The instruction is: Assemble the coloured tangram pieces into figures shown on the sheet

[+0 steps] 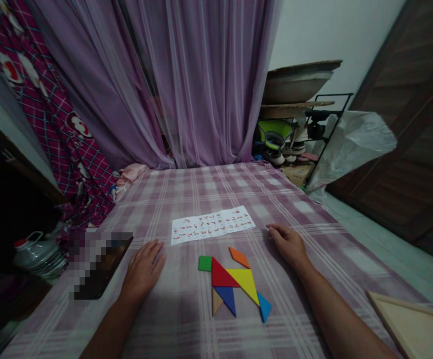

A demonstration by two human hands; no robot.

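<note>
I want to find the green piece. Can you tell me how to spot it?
Look at the checked purple cloth, between the two hands. The coloured puzzle shapes lie there, below the white sheet. The green piece is the small square at their left end, the only green one.

On the bed a set of tangram pieces lies between the left hand and the right hand, touching neither. Behind the pieces lies a paper sheet. A phone lies left of the left hand. A wooden tray sits at the right near edge. Curtains hang behind the bed, with a rack to their right.
</note>
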